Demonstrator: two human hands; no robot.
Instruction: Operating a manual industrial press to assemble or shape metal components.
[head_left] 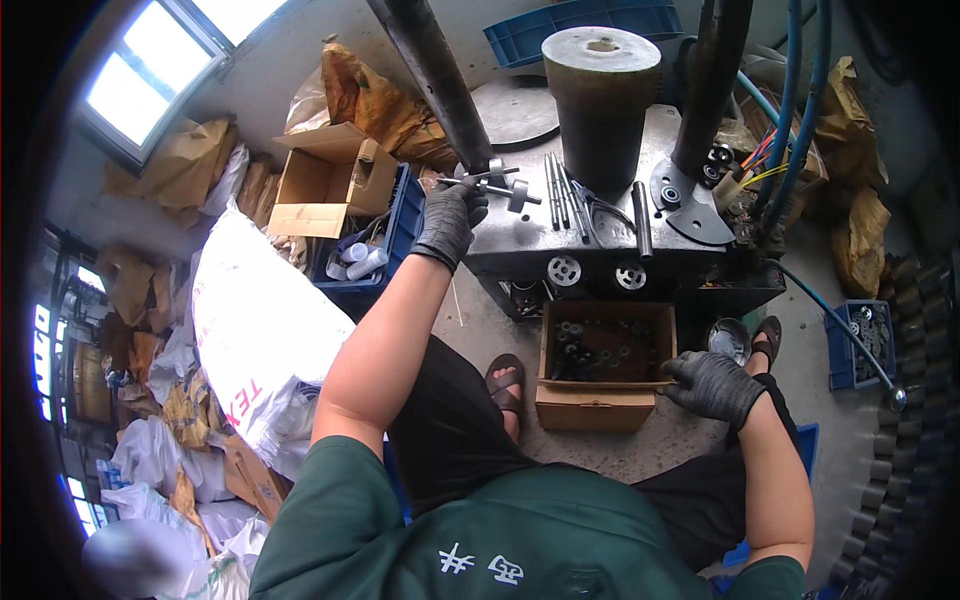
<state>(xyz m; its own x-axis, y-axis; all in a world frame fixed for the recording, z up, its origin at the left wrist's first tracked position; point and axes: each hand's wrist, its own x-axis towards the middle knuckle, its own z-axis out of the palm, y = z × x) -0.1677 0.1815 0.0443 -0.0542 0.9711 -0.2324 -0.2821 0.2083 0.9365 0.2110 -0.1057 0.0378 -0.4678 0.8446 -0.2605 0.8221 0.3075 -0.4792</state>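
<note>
My left hand, in a dark grey glove, is at the left edge of the metal worktable. Its fingers are closed on a thin metal shaft. Another shaft with a thick round collar lies beside those fingertips. Down on the right, my gloved right hand has its fingers curled at the right front edge of an open cardboard box. Small dark and silvery metal rings lie inside that box. The right fingertips are partly hidden.
On the worktable stand a thick steel cylinder and several metal rods, with pliers alongside. Dark posts rise there. At left are a blue crate and a white sack; at right, a blue bin of metal parts.
</note>
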